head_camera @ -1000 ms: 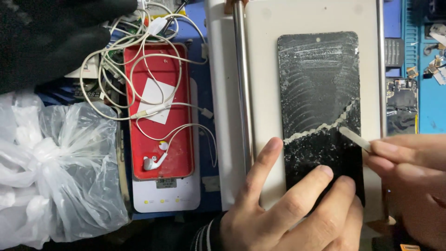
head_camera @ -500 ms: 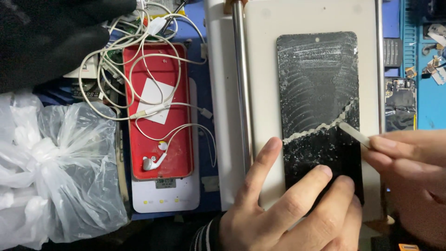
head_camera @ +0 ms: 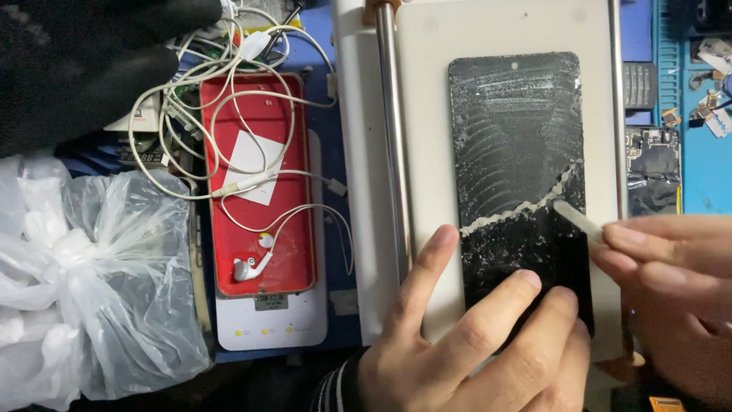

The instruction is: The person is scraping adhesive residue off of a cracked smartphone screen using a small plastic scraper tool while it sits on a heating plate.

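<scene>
Head view here: the black phone screen panel lies flat on a pale plate in the right half of the frame, top end toward the upper edge. Its upper part is streaked with wavy residue, and a whitish bead of scraped-up gunk runs diagonally across the lower middle.

The left hand comes up from the bottom edge with fingers spread and pressed flat on the panel's lower end, so its grip is open, pinning rather than pinching. The right hand, at the right edge, has its fingertips closed together on a small pale scraper, whose tip touches the panel right at the bead.

My read on handling: the panel looks thin, stiff and brittle, light enough to skate around on that smooth plate, and it would probably crack if flexed. I'd hold it by flat pressure on the face or by the long edges, never by levering one corner. The scraper looks light and slightly bendy.

Containers: a red tray left of centre holds a tangle of white earphone cables, one earbud and a white slip of paper. It sits on a white slab. A knotted clear plastic bag sits lower left, but I can't make out its contents. A metal rod runs along the plate's left side. The blue surface at far right carries small parts.
</scene>
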